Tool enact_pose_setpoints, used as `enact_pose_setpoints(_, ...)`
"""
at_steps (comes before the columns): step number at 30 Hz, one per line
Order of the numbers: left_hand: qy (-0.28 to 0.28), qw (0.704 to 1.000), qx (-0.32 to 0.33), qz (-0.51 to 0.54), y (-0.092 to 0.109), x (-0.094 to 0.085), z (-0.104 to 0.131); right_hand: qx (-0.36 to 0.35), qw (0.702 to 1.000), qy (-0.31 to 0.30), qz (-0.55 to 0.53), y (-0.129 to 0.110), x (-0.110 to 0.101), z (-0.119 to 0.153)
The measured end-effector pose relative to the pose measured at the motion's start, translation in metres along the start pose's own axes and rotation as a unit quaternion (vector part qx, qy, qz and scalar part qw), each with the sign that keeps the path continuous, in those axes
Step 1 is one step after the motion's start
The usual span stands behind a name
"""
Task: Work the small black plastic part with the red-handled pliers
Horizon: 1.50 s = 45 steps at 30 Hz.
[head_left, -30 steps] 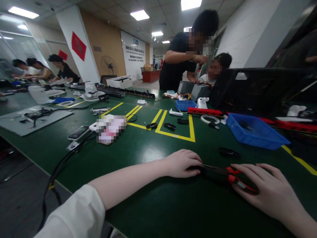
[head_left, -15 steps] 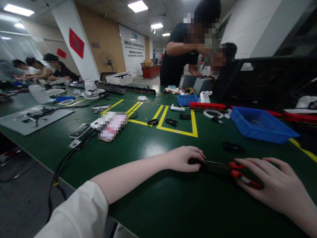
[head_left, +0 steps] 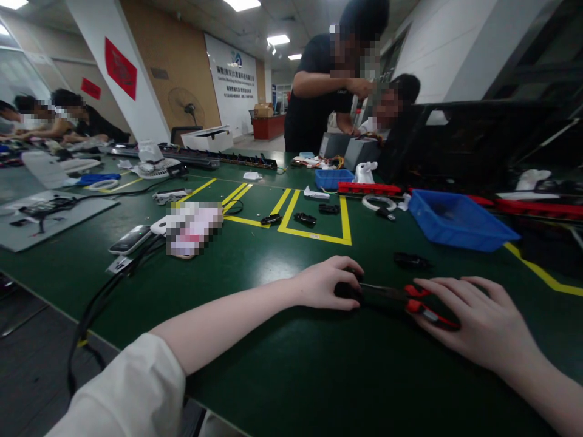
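grey mat (head_left: 27, 233): at the far left of the green table (head_left: 296, 376), with wiring lying on it, well off to the side.
near edge: slants down from the left, under black cables (head_left: 102, 289) that hang over it, to pass below the left forearm (head_left: 237, 315); support ends there.
small device with a screen (head_left: 130, 240): just beside the phone (head_left: 194, 233), the two limiting reach on this side.
three small black parts (head_left: 305, 218): two inside the right-hand frame of yellow tape (head_left: 337, 241), one across the tape to its left; whether they are finished or waiting cannot be told.
left hand (head_left: 328, 284): thumb and fingers bent around a dark part, low at the tabletop.
dark part (head_left: 345, 290): between the left fingertips, mostly hidden, at the tips of the pliers.
pliers (head_left: 396, 294): bridging the two hands, tips leftward, red handles spread; work on the dark part seems under way, but whether the tips grip it or what is done cannot be told.
loose black piece (head_left: 411, 261): just beyond the pliers, its condition too dim to judge.
blue tray (head_left: 455, 235): its near wall bounds forward movement on the right; contents unclear.
right hand (head_left: 478, 315): curled on the red handles, apart from the left; green surface shows on the near side, room for drawing back.
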<state>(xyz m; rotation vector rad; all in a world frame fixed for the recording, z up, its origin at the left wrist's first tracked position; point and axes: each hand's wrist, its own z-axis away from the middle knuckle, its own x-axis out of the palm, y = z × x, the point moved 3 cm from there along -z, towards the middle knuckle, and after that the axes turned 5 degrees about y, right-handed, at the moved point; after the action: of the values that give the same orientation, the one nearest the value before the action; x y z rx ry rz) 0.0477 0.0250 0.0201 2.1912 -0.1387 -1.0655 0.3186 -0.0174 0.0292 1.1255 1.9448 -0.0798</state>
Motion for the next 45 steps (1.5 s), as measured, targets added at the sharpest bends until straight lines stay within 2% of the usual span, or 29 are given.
enact_pose_setpoints(6, -0.015, 0.999, -0.024, 0.023, 0.002, -0.001, 0.0, 0.011, 0.999, -0.036, -0.021, -0.001, -0.003, -0.001)
enact_pose_setpoints(16, -0.023, 0.998, -0.041, 0.045, 0.003, 0.0, -0.002, 0.022, 0.997, -0.058, -0.051, -0.003, -0.004, -0.004)
enact_pose_setpoints(23, -0.029, 0.999, -0.02, 0.025, 0.004, 0.0, -0.001, 0.001, 0.998, -0.038, -0.046, -0.005, -0.006, -0.006)
enact_pose_setpoints(30, -0.05, 0.999, -0.003, -0.015, 0.004, -0.002, -0.002, -0.022, 0.998, -0.009, -0.055, 0.003, 0.003, 0.005)
enact_pose_setpoints(37, -0.052, 0.997, -0.044, 0.028, 0.012, -0.007, -0.004, -0.017, 0.999, 0.025, -0.035, 0.0, 0.0, 0.003)
enact_pose_setpoints(45, -0.048, 0.999, -0.01, -0.004, 0.008, -0.004, -0.003, -0.037, 0.999, 0.012, -0.011, -0.002, 0.0, 0.0)
